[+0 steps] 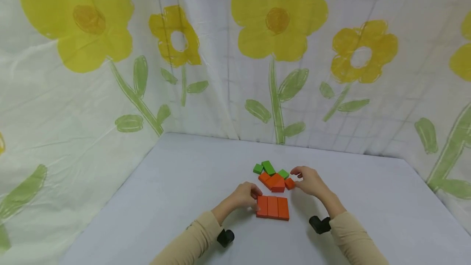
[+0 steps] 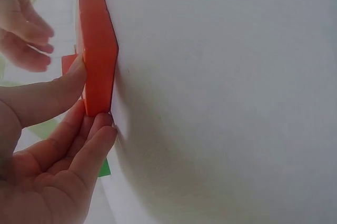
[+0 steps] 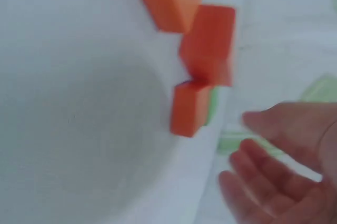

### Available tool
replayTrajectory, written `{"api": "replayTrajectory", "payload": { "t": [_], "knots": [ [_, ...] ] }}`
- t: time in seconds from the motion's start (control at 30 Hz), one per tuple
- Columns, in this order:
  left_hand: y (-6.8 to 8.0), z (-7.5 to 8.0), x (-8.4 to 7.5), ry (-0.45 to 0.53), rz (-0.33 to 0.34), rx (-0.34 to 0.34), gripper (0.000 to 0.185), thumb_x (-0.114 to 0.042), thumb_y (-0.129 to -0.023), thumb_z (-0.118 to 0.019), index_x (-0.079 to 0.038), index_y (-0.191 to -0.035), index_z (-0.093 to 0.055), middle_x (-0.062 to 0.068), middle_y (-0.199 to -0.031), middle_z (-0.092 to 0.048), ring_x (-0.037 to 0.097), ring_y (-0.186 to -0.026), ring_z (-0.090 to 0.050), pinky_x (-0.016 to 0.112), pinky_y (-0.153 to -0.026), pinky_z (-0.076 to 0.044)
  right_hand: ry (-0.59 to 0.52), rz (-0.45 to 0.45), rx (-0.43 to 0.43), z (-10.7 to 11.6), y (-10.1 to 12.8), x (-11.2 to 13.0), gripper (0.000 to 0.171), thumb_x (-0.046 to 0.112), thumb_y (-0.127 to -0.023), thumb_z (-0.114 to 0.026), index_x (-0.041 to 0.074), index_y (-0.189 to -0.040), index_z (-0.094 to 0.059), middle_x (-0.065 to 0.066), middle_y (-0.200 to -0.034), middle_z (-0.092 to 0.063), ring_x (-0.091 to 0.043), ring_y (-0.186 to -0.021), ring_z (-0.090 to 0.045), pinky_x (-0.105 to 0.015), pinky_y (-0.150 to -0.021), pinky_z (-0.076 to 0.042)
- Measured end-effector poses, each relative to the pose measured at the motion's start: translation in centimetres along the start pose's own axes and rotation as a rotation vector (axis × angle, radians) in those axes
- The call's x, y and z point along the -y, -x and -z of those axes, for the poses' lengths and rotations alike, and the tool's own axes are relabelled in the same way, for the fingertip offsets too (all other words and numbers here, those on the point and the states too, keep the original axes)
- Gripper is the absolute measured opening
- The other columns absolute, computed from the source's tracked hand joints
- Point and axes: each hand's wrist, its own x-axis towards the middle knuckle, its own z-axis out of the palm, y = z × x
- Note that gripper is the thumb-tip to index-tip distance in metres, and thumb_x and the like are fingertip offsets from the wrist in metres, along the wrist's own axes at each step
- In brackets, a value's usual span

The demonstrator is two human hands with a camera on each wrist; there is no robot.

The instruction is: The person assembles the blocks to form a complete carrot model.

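Note:
Three orange oblong blocks lie side by side in a row on the white table. My left hand is at the row's left end. In the left wrist view its thumb lies on the end orange block and its fingertips touch the block's near corner. My right hand hovers with loosely spread fingers just right of a small orange cube, a gap between them. More orange blocks and three green blocks lie behind.
The white table is enclosed at the back and on both sides by a cloth printed with yellow flowers. Black wrist cameras sit on both beige sleeves.

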Motion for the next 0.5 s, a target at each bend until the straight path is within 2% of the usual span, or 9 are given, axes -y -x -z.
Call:
{"api": "replayTrajectory", "payload": {
  "t": [0.17, 0.27, 0.4, 0.5],
  "knots": [
    [0.0, -0.1, 0.1, 0.001, 0.012, -0.001, 0.032, 0.008, -0.071, -0.079, 0.003, -0.100, -0.067, 0.006, -0.089, -0.062, 0.018, -0.081, -0.055, 0.032, -0.075, -0.050, 0.076, -0.021, 0.079, -1.2, -0.9, -1.0, 0.028, -0.014, -0.079, -0.060, -0.008, -0.106, -0.065, -0.023, -0.105, -0.064, -0.042, -0.097, -0.060, -0.051, -0.084, -0.050],
    [-0.1, -0.3, 0.1, 0.008, 0.016, 0.002, 0.033, 0.009, -0.070, -0.079, 0.002, -0.100, -0.067, 0.006, -0.089, -0.062, 0.018, -0.082, -0.055, 0.033, -0.076, -0.051, 0.102, -0.006, 0.075, -1.7, -0.7, -1.2, 0.028, -0.013, -0.078, -0.065, -0.008, -0.105, -0.066, -0.022, -0.104, -0.065, -0.042, -0.096, -0.060, -0.052, -0.085, -0.049],
    [-0.1, -0.2, 0.0, 0.014, 0.019, 0.000, 0.033, 0.009, -0.070, -0.079, 0.002, -0.100, -0.067, 0.005, -0.089, -0.061, 0.018, -0.082, -0.054, 0.034, -0.076, -0.051, 0.105, -0.028, 0.052, -1.9, -0.6, -1.3, 0.028, -0.011, -0.074, -0.070, -0.005, -0.101, -0.066, -0.021, -0.102, -0.066, -0.041, -0.095, -0.060, -0.052, -0.084, -0.050],
    [-0.1, -0.1, -0.1, 0.012, 0.019, -0.002, 0.033, 0.008, -0.071, -0.079, 0.002, -0.101, -0.067, 0.005, -0.089, -0.061, 0.017, -0.081, -0.053, 0.032, -0.075, -0.050, 0.110, -0.040, 0.050, -1.8, -0.4, -1.3, 0.022, -0.009, -0.076, -0.071, -0.002, -0.096, -0.064, -0.017, -0.096, -0.065, -0.036, -0.091, -0.061, -0.050, -0.083, -0.050]
  ]
}}
